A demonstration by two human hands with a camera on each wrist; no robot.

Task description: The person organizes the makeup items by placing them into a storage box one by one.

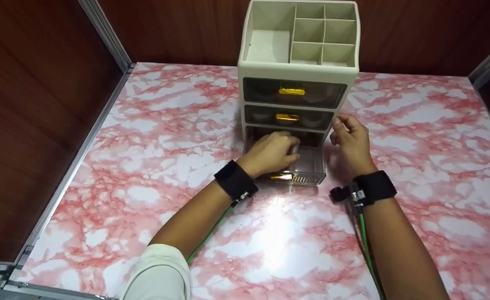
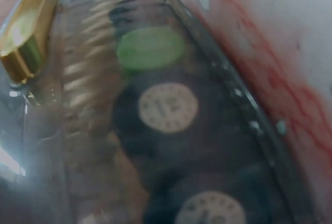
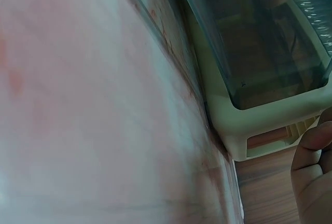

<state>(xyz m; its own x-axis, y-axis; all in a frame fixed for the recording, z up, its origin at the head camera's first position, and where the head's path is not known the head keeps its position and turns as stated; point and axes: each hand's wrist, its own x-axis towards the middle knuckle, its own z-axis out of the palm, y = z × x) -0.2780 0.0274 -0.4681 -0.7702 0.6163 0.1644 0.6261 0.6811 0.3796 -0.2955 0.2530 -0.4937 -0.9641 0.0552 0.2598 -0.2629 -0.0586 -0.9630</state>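
Observation:
A cream desktop organizer stands at the back, its clear bottom drawer pulled out. My left hand reaches into that drawer with bent fingers, and a small greyish thing shows between fingers and thumb; its kind is unclear. Close up in the left wrist view are the drawer's gold handle, a green disc and dark round things with pale lettered labels. My right hand hovers at the organizer's right side, fingers loosely curled around nothing. Its fingertips also appear in the right wrist view.
Two upper drawers with gold handles are closed. Divided compartments top the organizer. Red-and-white marbled tabletop surrounds it, with brown panels behind and at the left. Green cables run from both wristbands.

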